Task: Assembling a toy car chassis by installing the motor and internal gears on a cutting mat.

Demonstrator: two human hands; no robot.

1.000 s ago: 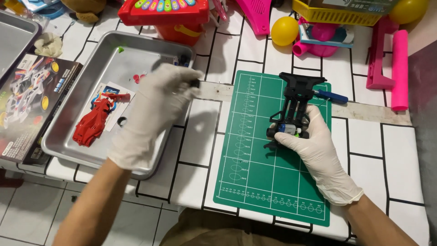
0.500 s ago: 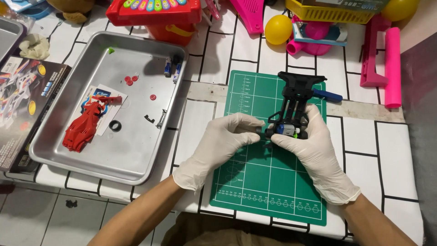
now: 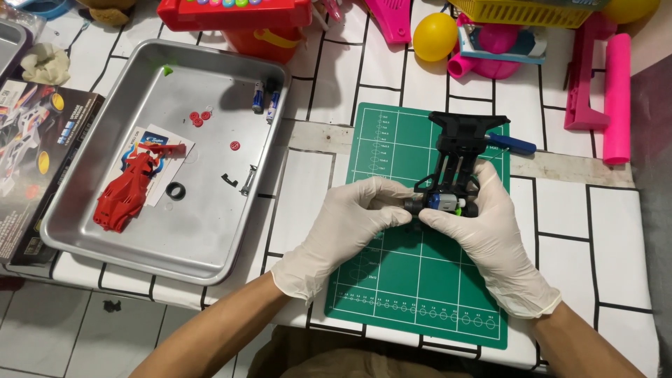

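Note:
A black toy car chassis lies on a green cutting mat, its near end carrying a small silver motor. My left hand, in a white glove, pinches the chassis's near left corner. My right hand, gloved too, grips the near right side around the motor. A blue-handled tool lies beside the chassis on the mat.
A metal tray on the left holds a red car body, a black ring, small red gears, two batteries and small black parts. A printed box lies at the far left. Coloured plastic toys line the far edge.
My left hand left the tray, crossed right to the mat and took hold of the chassis beside my right hand. The chassis stayed on the mat.

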